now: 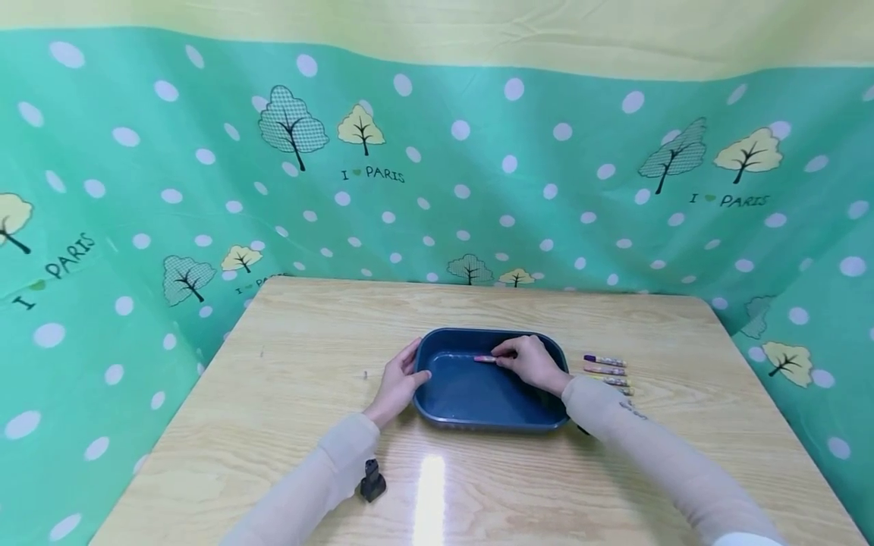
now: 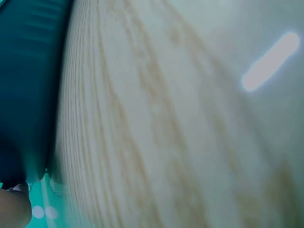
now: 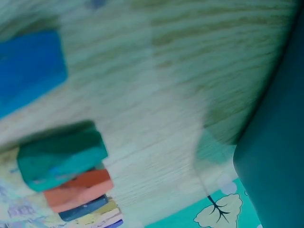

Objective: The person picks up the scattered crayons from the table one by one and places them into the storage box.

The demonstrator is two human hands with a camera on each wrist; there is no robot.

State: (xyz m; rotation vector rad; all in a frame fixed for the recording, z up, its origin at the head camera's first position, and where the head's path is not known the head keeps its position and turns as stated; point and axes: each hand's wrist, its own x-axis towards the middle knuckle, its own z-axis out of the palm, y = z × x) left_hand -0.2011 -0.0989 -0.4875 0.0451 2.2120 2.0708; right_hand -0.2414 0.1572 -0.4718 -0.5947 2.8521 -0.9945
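A dark blue rectangular tray (image 1: 471, 394) lies in the middle of the wooden table. My left hand (image 1: 397, 383) grips its left end, thumb over the rim and fingers along the outside. Inside the tray, near the back wall, a small marker with a pink end (image 1: 484, 359) is pinched between the thumb and fingers of my right hand (image 1: 531, 361), which hide part of it. The left wrist view has the tray's outer wall (image 2: 28, 85) with a bit of a finger (image 2: 15, 209) below it.
Several markers (image 1: 608, 362) lie side by side right of the tray, partly behind the right sleeve. Their green cap (image 3: 64, 159), orange cap (image 3: 78, 190) and blue cap (image 3: 31, 71) appear in the right wrist view. A patterned green curtain (image 1: 437, 174) hangs around the table (image 1: 307, 326).
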